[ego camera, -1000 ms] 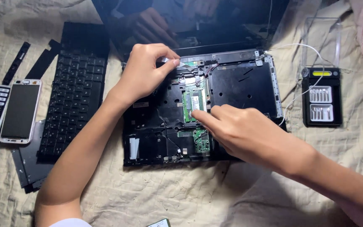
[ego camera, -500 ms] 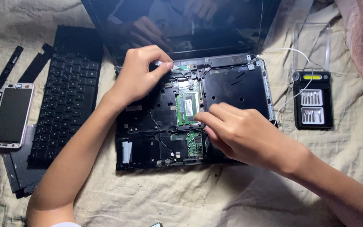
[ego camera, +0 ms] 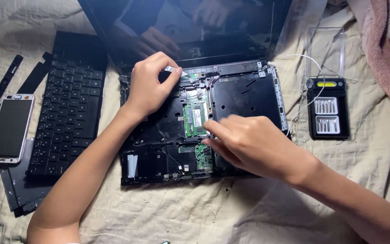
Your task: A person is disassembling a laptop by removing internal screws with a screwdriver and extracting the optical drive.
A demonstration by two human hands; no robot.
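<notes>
Phone (ego camera: 11,128) lies face-up at far left of frame, detached keyboard (ego camera: 67,105) beside it on rumpled cloth. Center: left hand (ego camera: 150,86), fingers pinching a small pale tab at top edge of opened laptop base (ego camera: 244,92). Right hand (ego camera: 253,144), fingers bent, tips touching green memory module (ego camera: 196,118) at mid-frame. Far right: screwdriver bit case (ego camera: 328,108).

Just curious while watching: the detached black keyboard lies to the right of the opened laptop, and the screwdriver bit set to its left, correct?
Not quite: the sides are swapped. In the head view the detached black keyboard lies to the left of the opened laptop, and the screwdriver bit set to its right.
</notes>
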